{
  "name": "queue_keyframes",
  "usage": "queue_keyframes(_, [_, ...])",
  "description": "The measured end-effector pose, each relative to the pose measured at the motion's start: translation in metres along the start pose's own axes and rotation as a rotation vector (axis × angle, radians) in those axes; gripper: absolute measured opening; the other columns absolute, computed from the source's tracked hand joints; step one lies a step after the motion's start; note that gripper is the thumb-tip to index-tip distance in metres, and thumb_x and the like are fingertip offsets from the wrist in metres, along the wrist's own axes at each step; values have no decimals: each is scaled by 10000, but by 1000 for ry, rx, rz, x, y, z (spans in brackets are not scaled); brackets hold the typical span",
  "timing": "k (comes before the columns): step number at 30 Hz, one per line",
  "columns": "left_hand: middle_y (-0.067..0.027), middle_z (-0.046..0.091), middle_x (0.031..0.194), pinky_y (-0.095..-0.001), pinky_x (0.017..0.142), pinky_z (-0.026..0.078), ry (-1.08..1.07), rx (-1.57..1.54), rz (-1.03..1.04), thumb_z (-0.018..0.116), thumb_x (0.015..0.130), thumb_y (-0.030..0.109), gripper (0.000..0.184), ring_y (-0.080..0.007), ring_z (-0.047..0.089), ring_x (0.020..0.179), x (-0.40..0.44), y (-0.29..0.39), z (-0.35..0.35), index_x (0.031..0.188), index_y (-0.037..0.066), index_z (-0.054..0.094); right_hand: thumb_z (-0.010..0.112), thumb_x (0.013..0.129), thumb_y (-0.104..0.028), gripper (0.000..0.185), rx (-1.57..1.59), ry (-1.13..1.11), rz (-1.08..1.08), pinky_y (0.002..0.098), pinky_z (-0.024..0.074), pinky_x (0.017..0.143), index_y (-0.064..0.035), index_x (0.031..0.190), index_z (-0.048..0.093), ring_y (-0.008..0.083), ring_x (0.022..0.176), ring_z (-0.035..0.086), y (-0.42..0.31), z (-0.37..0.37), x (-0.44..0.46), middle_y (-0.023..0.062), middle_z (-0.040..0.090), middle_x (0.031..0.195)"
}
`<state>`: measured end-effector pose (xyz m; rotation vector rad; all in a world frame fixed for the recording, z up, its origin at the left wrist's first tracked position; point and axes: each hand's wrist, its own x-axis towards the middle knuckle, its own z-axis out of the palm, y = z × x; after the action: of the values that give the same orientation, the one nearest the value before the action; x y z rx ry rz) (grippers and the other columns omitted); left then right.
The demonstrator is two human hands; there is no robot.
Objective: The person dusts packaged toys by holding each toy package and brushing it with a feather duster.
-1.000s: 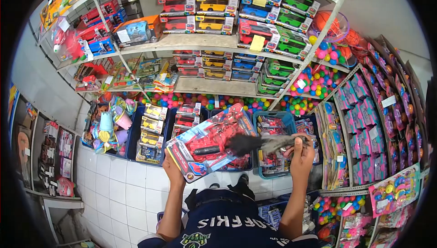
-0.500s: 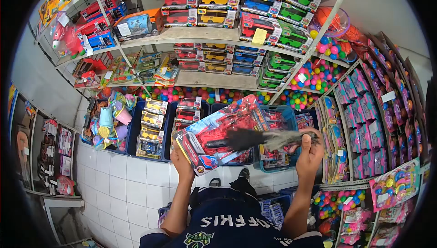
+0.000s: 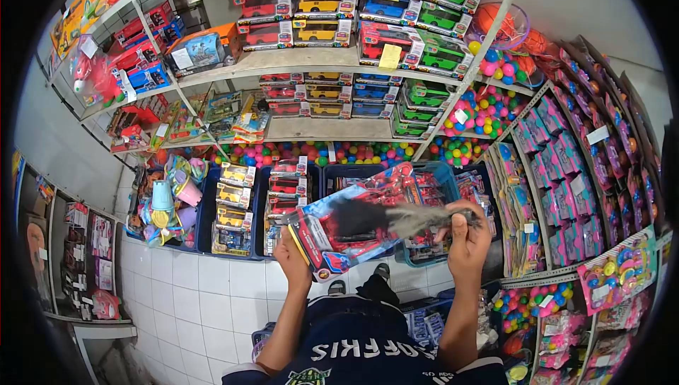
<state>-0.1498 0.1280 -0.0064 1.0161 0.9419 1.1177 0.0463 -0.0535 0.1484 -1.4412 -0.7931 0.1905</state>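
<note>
My left hand (image 3: pixel 294 256) is closed on the left edge of a boxed toy (image 3: pixel 322 243) with red pieces behind a clear front and a blue-and-red printed card. The pack is tilted, its right end higher. My right hand (image 3: pixel 467 240) grips the handle end of a feather duster (image 3: pixel 407 220), its dark tip smeared by motion. The feathers lie across the front of the pack and hide part of it. Below the pack stands a blue crate (image 3: pixel 327 173).
Ahead, a metal shelf (image 3: pixel 304 60) holds stacked boxes of toy cars (image 3: pixel 325 3). Floor crates hold more car boxes (image 3: pixel 233 194) and pastel toy buckets (image 3: pixel 163 194). Colourful balls (image 3: pixel 474 113) fill the back and right. Hanging packs (image 3: pixel 559 166) line the right side. White floor tiles (image 3: pixel 177 293) show at left.
The feather duster has swept left and slightly down across the pack. My left hand and the pack have shifted a little right and down; the view has turned slightly.
</note>
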Motion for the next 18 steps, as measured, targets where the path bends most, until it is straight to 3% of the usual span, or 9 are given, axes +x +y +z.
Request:
queue_keyframes(4, [8, 656, 787, -205, 623, 455, -26, 38, -4, 389, 1058, 440, 511, -35, 553, 661, -4, -4, 0, 903, 25, 644, 580, 988, -157, 197, 4, -21, 9, 233, 471, 583, 15, 1084, 597, 89, 633, 576, -7, 11, 2, 58, 620, 792])
queue_keyframes(11, [9, 659, 786, -205, 626, 457, -15, 3, -37, 391, 1059, 435, 507, -34, 560, 670, -3, -4, -5, 894, 26, 643, 566, 1002, -221, 258, -137, 5, -22, 261, 468, 566, 24, 1083, 566, 125, 620, 584, 5, 0, 4, 84, 600, 829])
queue_keyframes(14, [12, 655, 786, -204, 626, 452, -36, 17, -22, 393, 1057, 441, 512, -34, 558, 672, -3, 0, -3, 889, 27, 644, 556, 1009, -221, 253, -55, -67, -18, 257, 458, 567, 22, 1080, 565, 115, 611, 568, -3, 6, -4, 79, 598, 844])
queue_keyframes(16, [15, 653, 785, -204, 625, 449, -38, 14, -31, 394, 1056, 443, 513, -34, 556, 673, -4, 2, -2, 886, 28, 644, 541, 1016, -217, 251, -48, -45, -3, 250, 450, 568, 25, 1081, 563, 104, 597, 547, -3, 2, -1, 75, 591, 853])
queue_keyframes(18, [16, 652, 785, -204, 627, 450, -32, 44, 9, 393, 1057, 442, 512, -32, 557, 679, -4, 2, -5, 885, 30, 644, 529, 1022, -208, 245, -159, 133, -64, 248, 448, 568, 27, 1082, 564, 96, 587, 533, 1, -6, 1, 71, 584, 851])
